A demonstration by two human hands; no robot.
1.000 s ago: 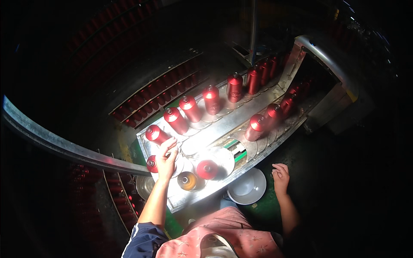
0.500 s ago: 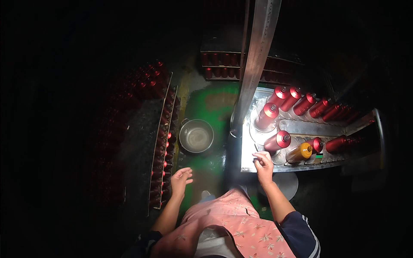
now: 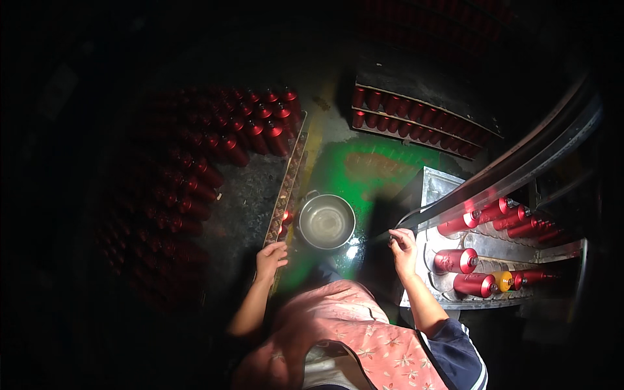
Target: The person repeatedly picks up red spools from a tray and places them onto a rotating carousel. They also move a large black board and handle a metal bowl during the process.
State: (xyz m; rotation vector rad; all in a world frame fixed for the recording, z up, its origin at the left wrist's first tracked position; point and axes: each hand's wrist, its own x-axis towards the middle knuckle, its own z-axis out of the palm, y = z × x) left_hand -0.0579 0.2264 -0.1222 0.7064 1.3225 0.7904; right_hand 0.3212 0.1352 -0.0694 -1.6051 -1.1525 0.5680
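Observation:
My left hand (image 3: pixel 271 257) hovers with loosely curled fingers and nothing in it, just beside the near end of a long narrow rack (image 3: pixel 289 182) on the floor. My right hand (image 3: pixel 403 248) rests at the left edge of a metal tray table (image 3: pixel 434 188), fingers closed at the end of a curved metal rail (image 3: pixel 520 172); whether it grips the rail I cannot tell. Red spools (image 3: pixel 455 260) lie on the tray, with one orange spool (image 3: pixel 502 281) among them. A round metal bowl (image 3: pixel 325 221) sits on the floor between my hands.
Many red spools (image 3: pixel 214 156) are stacked in rows at the left. A shelf of red spools (image 3: pixel 416 120) stands at the back. The floor by the bowl is green and wet-looking (image 3: pixel 364 169). The surroundings are dark.
The view has swung from the tray table toward the floor at its left. My left hand left the spools and now hangs by the floor rack; my right hand moved onto the tray's edge.

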